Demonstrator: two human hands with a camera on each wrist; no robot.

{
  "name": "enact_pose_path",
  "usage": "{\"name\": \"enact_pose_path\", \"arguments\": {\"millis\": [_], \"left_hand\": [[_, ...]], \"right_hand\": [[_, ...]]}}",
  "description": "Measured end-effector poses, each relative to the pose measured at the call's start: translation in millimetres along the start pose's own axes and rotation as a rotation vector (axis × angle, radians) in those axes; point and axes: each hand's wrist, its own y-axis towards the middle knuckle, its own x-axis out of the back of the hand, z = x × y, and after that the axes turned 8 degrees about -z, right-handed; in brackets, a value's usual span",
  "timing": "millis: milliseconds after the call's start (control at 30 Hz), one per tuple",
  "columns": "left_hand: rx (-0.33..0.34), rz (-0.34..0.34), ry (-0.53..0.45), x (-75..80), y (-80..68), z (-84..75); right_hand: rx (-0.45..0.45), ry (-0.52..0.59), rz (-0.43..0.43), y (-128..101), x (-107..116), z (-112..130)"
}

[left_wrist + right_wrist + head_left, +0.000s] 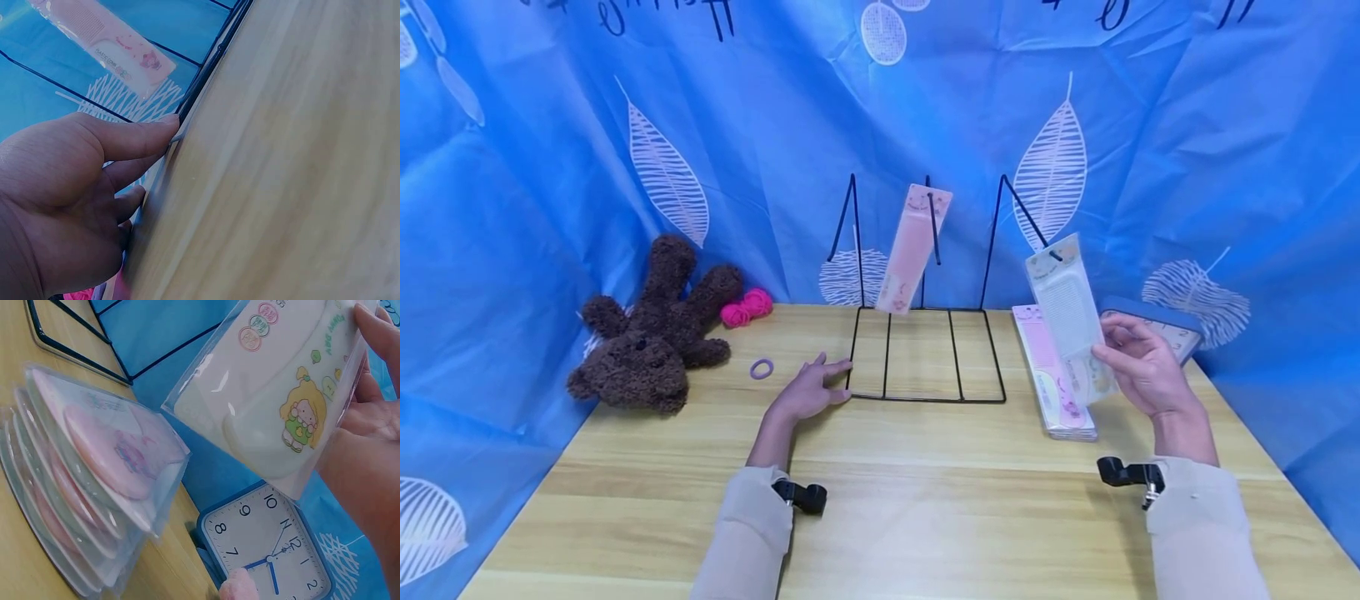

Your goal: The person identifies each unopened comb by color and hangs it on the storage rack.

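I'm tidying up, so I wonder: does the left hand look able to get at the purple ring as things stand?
Probably yes: the purple ring lies just left of the left hand with nothing visible between them, though the hand would likely leave the black rack it touches.

Clock (259,534): 7–10, 12, 1, 2. Comb packet (275,394): "DAY".

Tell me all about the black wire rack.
The rack stands on the table: thin black rods, seemingly metal, rectangular base with two crossbars, three uprights bending into hooks. The left hook is bare; the middle bears a pink packaged comb; the right, a pale packaged comb held by the right hand. The left hand touches the base.
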Motion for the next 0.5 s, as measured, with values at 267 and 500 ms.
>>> {"name": "enact_pose_path", "arguments": {"millis": [267, 500], "left_hand": [[0.006, 0.003, -0.015, -0.6, 1.3, 1.6], [0.008, 0.004, -0.02, -0.6, 1.3, 1.4]], "right_hand": [[0.017, -0.099, -0.157, 6.4, -13.2, -5.6], [0.073, -0.299, -0.417, 21.5, -31.7, -13.0]]}}
